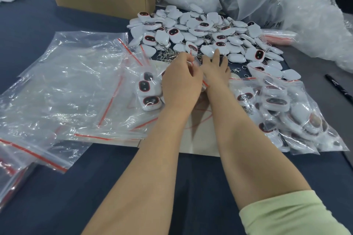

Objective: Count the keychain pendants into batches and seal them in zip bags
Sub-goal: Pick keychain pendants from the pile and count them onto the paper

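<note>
Reaching forward, the right hand [217, 66] lies with its fingers stretched nearly straight onto the near edge of the loose pile of pendants [200, 30]. It touches them but grips none that I can see. The pile lies straight ahead of both hands, and the right one is nearer to it. Just beside it, the left hand [181, 82] pinches the red-striped mouth of a zip bag [150, 89], keeping the opening toward the pile. Several pendants (three show clearly) already lie in this bag. Filled bags [286, 112] rest to the right on the worktop [191, 187], and empty bags [66, 86] lie to the left. A cardboard box [99, 0] beyond also holds pendants.
</note>
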Motion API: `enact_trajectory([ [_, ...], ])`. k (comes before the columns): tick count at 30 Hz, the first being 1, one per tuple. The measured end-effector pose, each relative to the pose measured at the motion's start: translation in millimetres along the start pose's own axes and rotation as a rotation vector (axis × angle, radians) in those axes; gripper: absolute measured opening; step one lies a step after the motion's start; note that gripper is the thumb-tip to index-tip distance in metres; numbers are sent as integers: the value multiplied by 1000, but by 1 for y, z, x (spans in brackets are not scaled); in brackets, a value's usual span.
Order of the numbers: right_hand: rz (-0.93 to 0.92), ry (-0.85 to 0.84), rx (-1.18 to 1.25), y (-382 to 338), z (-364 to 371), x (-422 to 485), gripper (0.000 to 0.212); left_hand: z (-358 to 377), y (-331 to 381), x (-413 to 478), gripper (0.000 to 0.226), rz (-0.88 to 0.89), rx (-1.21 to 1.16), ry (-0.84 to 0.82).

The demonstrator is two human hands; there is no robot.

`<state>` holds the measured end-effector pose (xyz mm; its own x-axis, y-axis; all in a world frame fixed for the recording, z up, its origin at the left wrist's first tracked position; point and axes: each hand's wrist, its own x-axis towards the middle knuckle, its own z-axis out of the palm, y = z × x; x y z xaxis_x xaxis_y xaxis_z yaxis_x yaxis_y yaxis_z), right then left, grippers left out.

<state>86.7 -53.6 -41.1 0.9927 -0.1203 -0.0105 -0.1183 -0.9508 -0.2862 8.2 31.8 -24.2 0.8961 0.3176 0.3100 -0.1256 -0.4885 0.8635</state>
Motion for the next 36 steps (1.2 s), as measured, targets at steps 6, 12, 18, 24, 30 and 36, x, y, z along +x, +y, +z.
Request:
enact_trajectory([
  [6,7,108,69,-1,-2,-2,57,0,-1,0,8,9,0,11],
  [12,82,512,911,3,-12,-20,31,1,0,1,13,3,3,4],
  [18,181,304,1678,5,-19,-27,30,1,1,2,15,-6,3,7],
  [24,257,104,1890,7,-24,-27,8,2,-1,2,14,1,2,2],
  [30,114,15,1897,1,-23,-31,12,1,-1,3,15,8,16,5],
  [36,-33,102,1557,3,-18,-30,14,2,-1,2,14,7,12,4],
])
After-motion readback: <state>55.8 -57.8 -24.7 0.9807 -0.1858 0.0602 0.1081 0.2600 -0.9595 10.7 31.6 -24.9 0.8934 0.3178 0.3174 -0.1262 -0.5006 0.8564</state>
